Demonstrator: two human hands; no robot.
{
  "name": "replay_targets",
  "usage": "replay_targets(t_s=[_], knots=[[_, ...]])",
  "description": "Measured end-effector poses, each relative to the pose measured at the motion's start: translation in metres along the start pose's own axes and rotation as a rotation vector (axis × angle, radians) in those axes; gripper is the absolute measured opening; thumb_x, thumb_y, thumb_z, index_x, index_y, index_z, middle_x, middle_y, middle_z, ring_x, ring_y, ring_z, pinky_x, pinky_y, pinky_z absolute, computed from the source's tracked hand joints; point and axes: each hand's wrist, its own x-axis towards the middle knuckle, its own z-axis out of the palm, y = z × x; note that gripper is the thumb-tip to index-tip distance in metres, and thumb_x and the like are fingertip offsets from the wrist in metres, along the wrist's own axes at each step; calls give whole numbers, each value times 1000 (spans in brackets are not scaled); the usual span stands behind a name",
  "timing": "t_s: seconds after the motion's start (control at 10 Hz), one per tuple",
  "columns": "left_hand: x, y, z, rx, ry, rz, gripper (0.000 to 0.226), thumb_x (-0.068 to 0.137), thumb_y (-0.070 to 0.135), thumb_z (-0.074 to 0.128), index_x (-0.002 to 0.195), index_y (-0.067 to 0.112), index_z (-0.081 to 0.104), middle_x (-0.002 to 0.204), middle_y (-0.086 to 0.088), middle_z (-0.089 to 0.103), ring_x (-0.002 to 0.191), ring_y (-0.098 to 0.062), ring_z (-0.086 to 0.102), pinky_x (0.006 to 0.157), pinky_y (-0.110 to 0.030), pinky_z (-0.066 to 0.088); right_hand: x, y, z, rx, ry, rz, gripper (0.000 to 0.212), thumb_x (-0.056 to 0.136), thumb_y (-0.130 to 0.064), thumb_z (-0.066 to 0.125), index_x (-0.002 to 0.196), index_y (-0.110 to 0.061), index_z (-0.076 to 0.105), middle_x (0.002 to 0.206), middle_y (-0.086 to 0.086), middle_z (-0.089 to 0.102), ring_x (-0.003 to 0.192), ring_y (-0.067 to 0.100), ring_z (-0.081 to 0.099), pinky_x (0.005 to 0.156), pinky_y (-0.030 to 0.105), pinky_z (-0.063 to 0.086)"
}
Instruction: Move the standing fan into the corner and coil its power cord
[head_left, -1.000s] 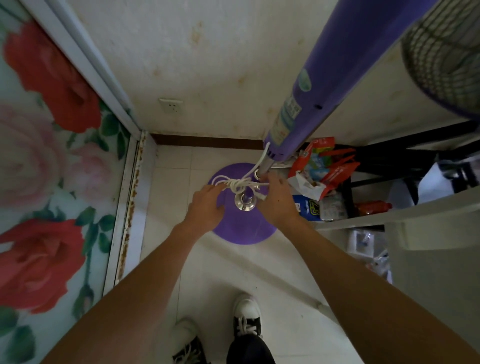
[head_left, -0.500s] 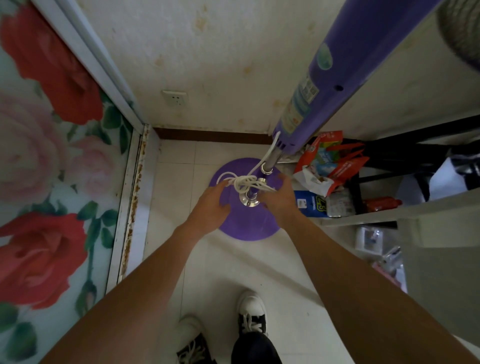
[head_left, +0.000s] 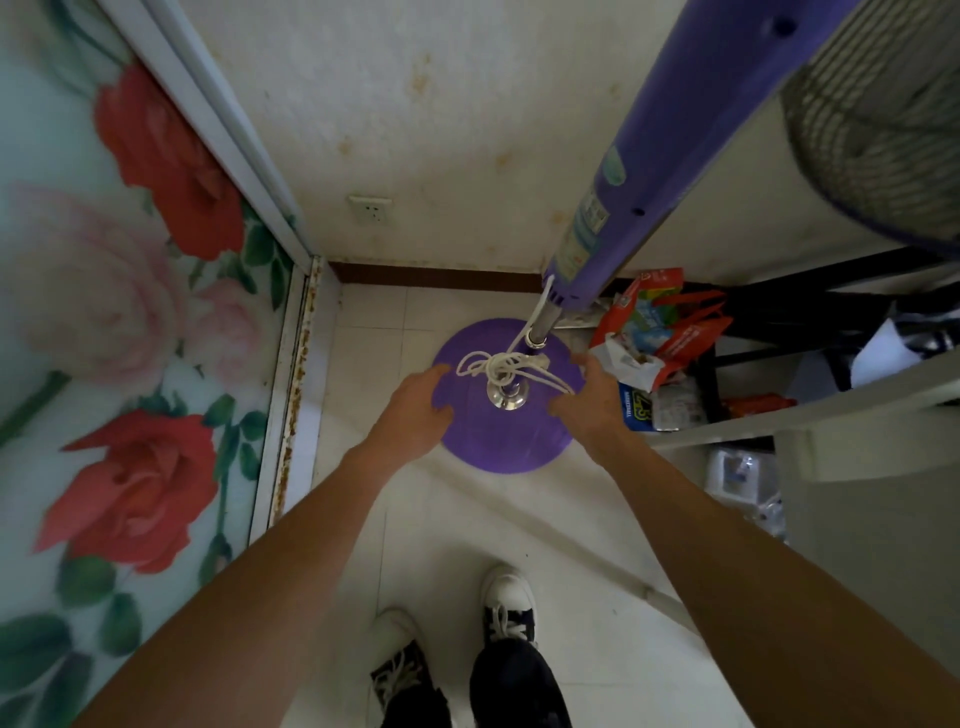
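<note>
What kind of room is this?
Probably a corner in a lived-in home: a white wall socket above cream floor tiles, a rose-patterned sliding panel, and red snack bags on cluttered shelving.

Little can be read. A blue packet (head_left: 638, 410) just beside the right hand (head_left: 592, 397) carries large yellow-green figures that look like "23" — the smaller print above them is too blurred. The label (head_left: 584, 236) on the purple fan column (head_left: 675, 150), above that hand, is illegible.
</note>
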Motion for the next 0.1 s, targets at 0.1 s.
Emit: replay_targets(t_s=[0.1], knots=[[-25,38,-28,-75,42,-22,49,90,3,57,122,37,45,95,30,45,80,29,51,53,4,39,-26,-19,-12,-45,0,-66,64,76,-9,75,135,-14,51,134,20,53,118,41,57,96,55,51]])
